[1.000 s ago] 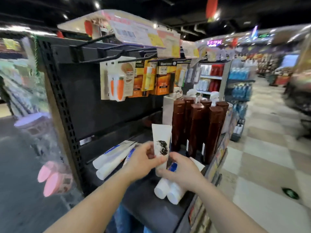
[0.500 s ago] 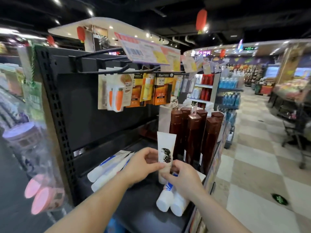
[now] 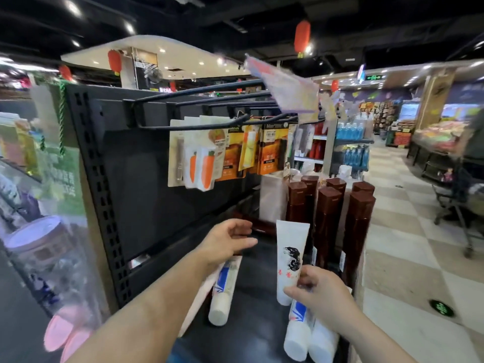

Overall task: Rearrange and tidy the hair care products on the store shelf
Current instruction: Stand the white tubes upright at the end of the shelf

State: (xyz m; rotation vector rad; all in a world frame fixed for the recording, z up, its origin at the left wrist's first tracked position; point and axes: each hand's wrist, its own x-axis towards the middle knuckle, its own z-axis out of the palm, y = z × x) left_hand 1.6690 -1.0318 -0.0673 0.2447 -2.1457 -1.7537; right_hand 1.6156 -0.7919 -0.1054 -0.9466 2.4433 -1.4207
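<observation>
Here, on the black store shelf (image 3: 251, 320), you work at a run of hair care goods, with the dark brown bottles (image 3: 327, 226) as the landmark: a tight upright cluster at the far end of the shelf, caps up. Just in front of those bottles stands the white tube (image 3: 291, 258) with the black emblem, upright on its cap, crimped end up, its long axis vertical and tilted only slightly. Your right hand (image 3: 322, 297) pinches the tube low down, thumb and fingertips curled round its lower body. Your left hand (image 3: 226, 243), to the left of the bottles, is spread loosely, fingers half curled, holding nothing, and hovers above a white and blue tube (image 3: 224, 289) lying flat, cap toward you. Two more lying tubes (image 3: 309, 339) rest nearer you than the bottles, under your right wrist, caps toward you too.

To do this step well, I judge you should set the cap square on the shelf before letting go, keep the emblem facing the aisle, and stand the tube just beside the bottles. Ease your pinch off slowly; a tube on its cap will likely tip.
</observation>
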